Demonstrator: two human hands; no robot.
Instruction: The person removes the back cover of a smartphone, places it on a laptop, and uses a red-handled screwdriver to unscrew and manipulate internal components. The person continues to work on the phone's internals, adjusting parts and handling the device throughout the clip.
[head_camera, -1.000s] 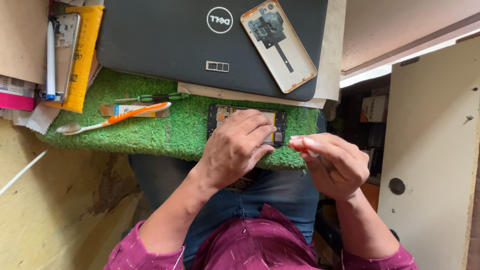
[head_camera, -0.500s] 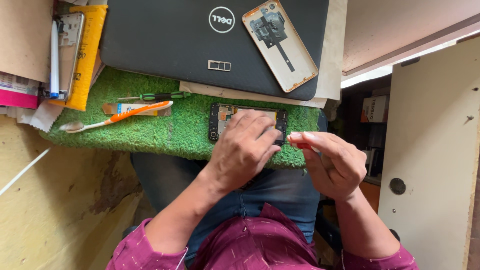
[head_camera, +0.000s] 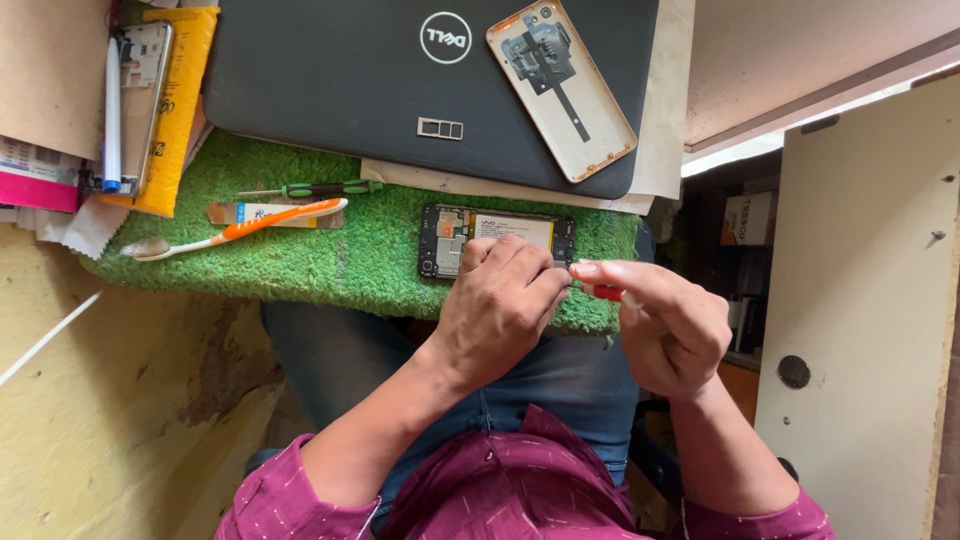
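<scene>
Two hands are over the opened black smartphone with its exposed battery and circuit board (head_camera: 495, 240), which lies on the green artificial-grass mat (head_camera: 330, 250). Left hand (head_camera: 500, 300) is down on the phone's near edge, fingers curled and pressing on it, covering its lower right part. Right hand (head_camera: 665, 325) sits just right of the phone, fingers pinched narrow around a small red-handled tool (head_camera: 605, 292), tip aimed at the phone's right end; the tip itself is hidden behind the left fingers. Left of the phone on the mat: an orange-and-white toothbrush (head_camera: 240, 228), and beyond it a green-handled screwdriver (head_camera: 310, 189). Beyond the phone, a closed black laptop (head_camera: 350, 80) carries a gold-rimmed removed phone back cover (head_camera: 560, 90), inner side up.
</scene>
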